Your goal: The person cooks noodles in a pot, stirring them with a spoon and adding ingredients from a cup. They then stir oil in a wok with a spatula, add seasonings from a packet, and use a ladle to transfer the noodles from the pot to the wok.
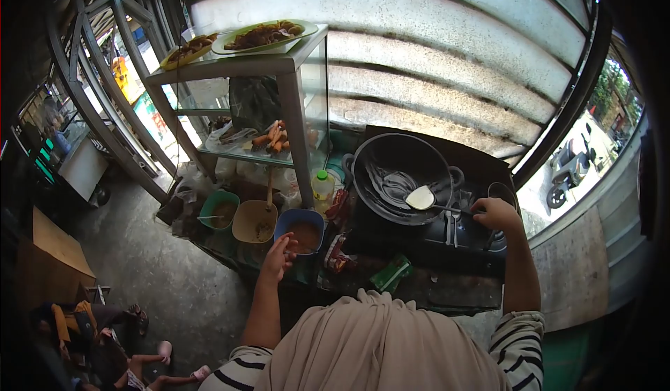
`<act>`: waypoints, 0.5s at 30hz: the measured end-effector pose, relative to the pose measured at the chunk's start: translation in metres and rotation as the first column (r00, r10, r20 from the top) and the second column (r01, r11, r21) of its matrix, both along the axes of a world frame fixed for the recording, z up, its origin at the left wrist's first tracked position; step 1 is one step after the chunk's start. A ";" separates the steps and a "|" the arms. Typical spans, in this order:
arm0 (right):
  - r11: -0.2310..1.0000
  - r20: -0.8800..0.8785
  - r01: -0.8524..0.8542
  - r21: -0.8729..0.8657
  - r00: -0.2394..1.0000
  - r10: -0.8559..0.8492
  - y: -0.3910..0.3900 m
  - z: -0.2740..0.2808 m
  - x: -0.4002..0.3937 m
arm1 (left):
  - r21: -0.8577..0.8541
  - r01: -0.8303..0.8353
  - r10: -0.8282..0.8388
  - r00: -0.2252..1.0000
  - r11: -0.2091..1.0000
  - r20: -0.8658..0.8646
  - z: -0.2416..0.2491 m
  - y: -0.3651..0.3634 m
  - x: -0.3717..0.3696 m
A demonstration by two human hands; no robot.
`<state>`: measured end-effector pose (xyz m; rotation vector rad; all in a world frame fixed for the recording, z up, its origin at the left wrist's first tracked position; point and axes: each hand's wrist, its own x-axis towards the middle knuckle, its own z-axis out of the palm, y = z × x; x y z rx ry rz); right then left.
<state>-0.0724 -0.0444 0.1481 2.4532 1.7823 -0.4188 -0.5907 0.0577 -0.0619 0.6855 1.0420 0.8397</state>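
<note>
The right hand (497, 214) grips the spatula (426, 199) resting in the wok (401, 174); left hand (279, 257), fingers loosely curled, touches the blue bowl (301, 232). Steady that bowl while scooping.

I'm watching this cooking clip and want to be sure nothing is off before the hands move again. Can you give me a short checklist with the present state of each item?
1. Right hand has hold of the ladle's handle: ok, fingers closed on its end.
2. Ladle bowl sits inside the wok: ok, it rests over the dark pan.
3. Left hand at the blue bowl: ok, fingers at its near rim; firm grip cannot tell.
4. Blue bowl has content: ok, brown sauce shows inside.
5. Plastic bottle upright: ok, it stands behind the bowl.
6. Flame under the wok: cannot tell, hidden.
</note>
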 end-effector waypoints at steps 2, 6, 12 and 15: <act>1.000 -0.053 -0.016 -0.012 0.998 0.016 0.008 -0.019 0.004 | -0.001 -0.012 0.012 1.000 1.000 -0.007 0.001 -0.001 -0.002; 0.999 -0.181 -0.049 0.019 0.982 0.052 0.023 -0.056 -0.018 | 0.003 -0.027 0.027 1.000 1.000 -0.007 0.006 -0.002 -0.002; 0.987 -0.307 0.074 0.144 0.951 -0.027 0.044 -0.126 -0.048 | 0.015 -0.030 0.030 0.999 0.999 0.010 0.012 -0.003 0.001; 0.959 -0.454 0.176 0.223 0.889 -0.058 0.057 -0.152 -0.038 | 0.014 -0.033 0.033 0.999 0.999 0.002 0.012 -0.006 -0.001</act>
